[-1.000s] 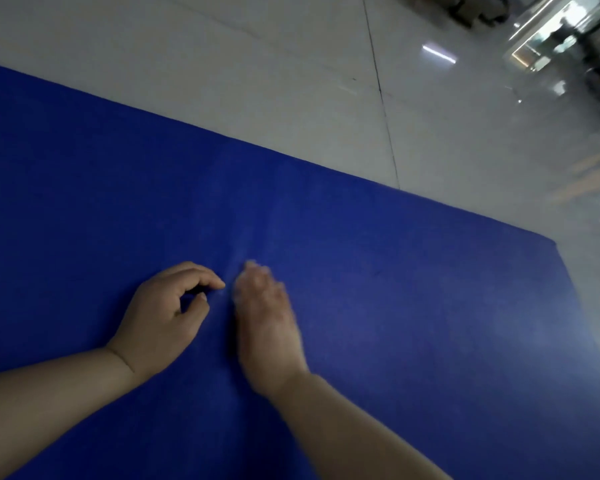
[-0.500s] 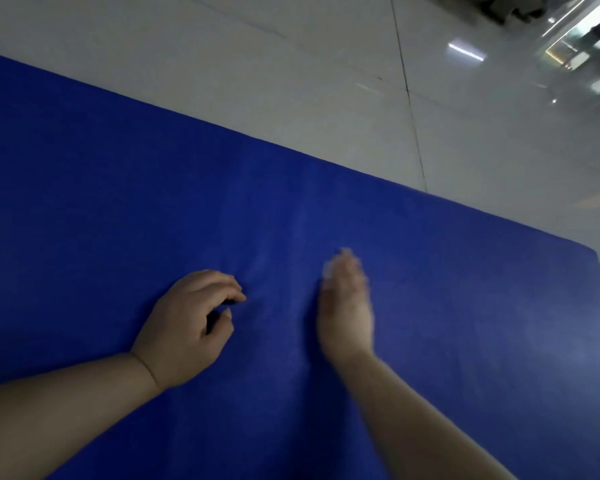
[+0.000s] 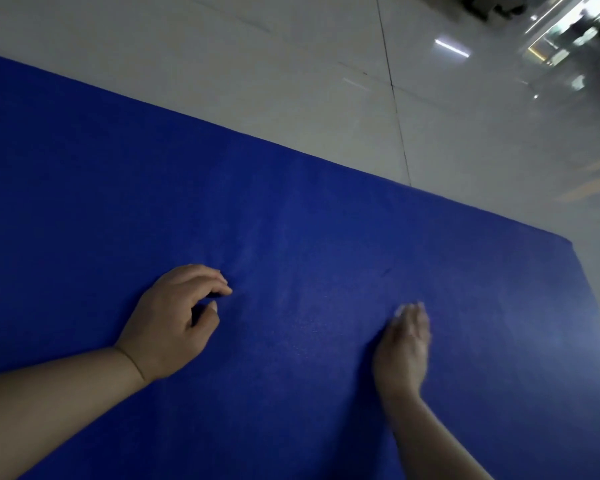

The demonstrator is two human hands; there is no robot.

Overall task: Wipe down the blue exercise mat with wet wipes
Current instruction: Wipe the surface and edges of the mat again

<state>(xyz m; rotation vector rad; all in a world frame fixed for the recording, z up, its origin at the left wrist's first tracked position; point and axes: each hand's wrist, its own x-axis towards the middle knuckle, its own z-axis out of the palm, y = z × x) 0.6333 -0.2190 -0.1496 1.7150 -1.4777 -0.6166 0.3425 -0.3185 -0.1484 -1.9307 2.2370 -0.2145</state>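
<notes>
Blue exercise mat (image 3: 291, 237) lies flat on a pale tiled floor (image 3: 291, 81), filling most of the head view; its far edge runs diagonally from upper left down to a corner at the right. Faint creases show in the mat surface just beyond the left hand.

Left hand (image 3: 174, 320) rests on the mat, left of centre, back of the hand up. Its fingers (image 3: 215, 280) are curled, index tip and thumb tip drawn close with a small dark gap between them; whether they pinch mat fabric cannot be told.

Right hand (image 3: 404, 348) sits on the mat, well apart from the left, set on its edge with fingers straight and together, pointing away from the person; it is motion-blurred. Pale whitish patches at the fingertips (image 3: 411, 308); too blurred to say whether a wet wipe lies under the palm, or whether the hand holds anything.

Both forearms bare, entering from the lower edge. Bright reflections on the floor at upper right
</notes>
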